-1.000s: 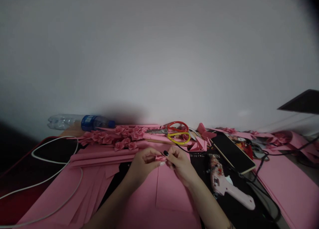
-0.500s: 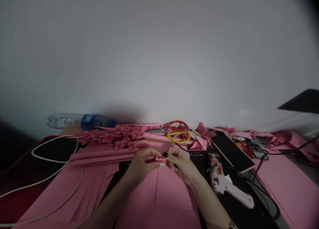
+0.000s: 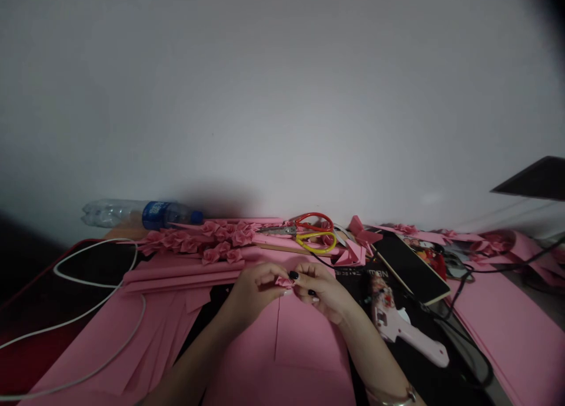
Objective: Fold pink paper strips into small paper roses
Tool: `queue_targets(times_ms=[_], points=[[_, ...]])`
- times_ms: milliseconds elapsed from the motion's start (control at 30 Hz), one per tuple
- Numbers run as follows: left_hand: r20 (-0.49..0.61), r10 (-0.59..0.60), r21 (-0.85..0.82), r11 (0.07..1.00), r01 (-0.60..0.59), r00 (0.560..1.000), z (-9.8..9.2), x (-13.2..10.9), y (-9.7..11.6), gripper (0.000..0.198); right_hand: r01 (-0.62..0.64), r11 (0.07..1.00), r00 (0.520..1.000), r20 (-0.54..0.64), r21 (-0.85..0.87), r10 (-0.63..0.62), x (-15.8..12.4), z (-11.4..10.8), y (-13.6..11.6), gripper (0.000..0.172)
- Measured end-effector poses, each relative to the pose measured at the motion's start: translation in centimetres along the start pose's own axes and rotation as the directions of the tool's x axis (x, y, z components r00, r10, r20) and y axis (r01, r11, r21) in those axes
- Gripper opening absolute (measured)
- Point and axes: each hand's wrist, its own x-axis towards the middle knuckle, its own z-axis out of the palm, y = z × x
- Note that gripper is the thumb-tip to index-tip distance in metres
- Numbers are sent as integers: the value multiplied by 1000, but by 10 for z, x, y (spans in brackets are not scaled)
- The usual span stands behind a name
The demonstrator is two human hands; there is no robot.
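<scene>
Between the fingertips of both hands is a small pink paper flower (image 3: 283, 282). My left hand (image 3: 258, 285) pinches it from the left, thumb below and fingers above. My right hand (image 3: 320, 289), with dark nail polish on some nails, pinches its right side. Parts of the flower are hidden by the fingers. Beneath the hands lie pink paper sheets (image 3: 304, 341). Beyond them, scissors (image 3: 315, 232) with a red and a yellow handle rest near a bunch of finished pink paper flowers (image 3: 229, 235).
A hot glue gun (image 3: 410, 332) lies to the right, by a phone (image 3: 412, 268) and black cables. More pink paper (image 3: 512, 329) is at far right. Rolled pink paper (image 3: 180, 276) and a white cable (image 3: 97, 312) are on the left. A plastic bottle (image 3: 156, 215) lies against the wall.
Both hands stay in almost the same place on the paper flower. The right hand's fingers have shifted slightly, and its wrist bracelet shows more.
</scene>
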Motion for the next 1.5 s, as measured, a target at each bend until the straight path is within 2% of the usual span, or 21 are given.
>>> queue_targets(times_ms=[200, 400, 633, 867, 1000, 1100, 1300, 1500], points=[[-1, -22, -13, 1000, 22, 1000, 1, 0, 3, 6, -11, 998, 1000, -11, 56, 12, 1, -1, 2, 31], [-35, -40, -99, 994, 37, 999, 0, 4, 2, 11, 193, 961, 966, -211, 198, -150, 7, -1, 9, 27], [-62, -35, -55, 998, 31, 997, 3, 6, -3, 12, 325, 946, 919, -240, 18, -312, 10, 2, 14, 19], [-93, -13, 16, 1000, 15, 996, 9, 2, -12, 21, 321, 927, 918, -175, -197, -355, 10, 7, 16, 13], [-107, -19, 65, 998, 25, 994, 9, 2, -9, 16, 306, 913, 907, -210, -270, -366, 10, 8, 15, 14], [-104, -28, 37, 999, 32, 994, 7, 2, -6, 15, 267, 931, 916, -236, -249, -326, 10, 6, 17, 17], [-73, -78, -69, 995, 73, 994, 8, 2, -7, 16, 282, 928, 921, -202, -243, -333, 11, 2, 21, 19], [-23, -101, -100, 990, 98, 995, 9, 1, -6, 15, 267, 952, 943, -166, -150, -290, 10, -3, 19, 25]])
